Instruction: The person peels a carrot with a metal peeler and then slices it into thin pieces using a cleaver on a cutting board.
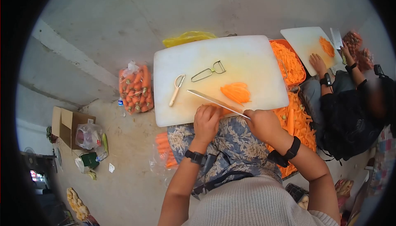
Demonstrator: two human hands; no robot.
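Note:
Near the front edge of the white cutting board (247, 57), my left hand (207, 121) is closed on a carrot (225, 110), partly hidden by the fingers and the blade. My right hand (266, 125) grips the handle of a knife (212, 99), whose long blade lies slantwise over the carrot and points to the far left. Just beyond the blade rests a fanned pile of thin carrot slices (236, 92). A peeler with a pale handle (176, 90) and a metal-framed peeler (208, 71) lie farther back on the board.
A bag of carrots (136, 89) stands left of the board. At right are an orange basket of shredded carrot (288, 63) and more carrot strips (295, 118). A co-worker (350, 110) handles a cleaver (336, 38) at another board (305, 40). A cardboard box (68, 127) sits far left.

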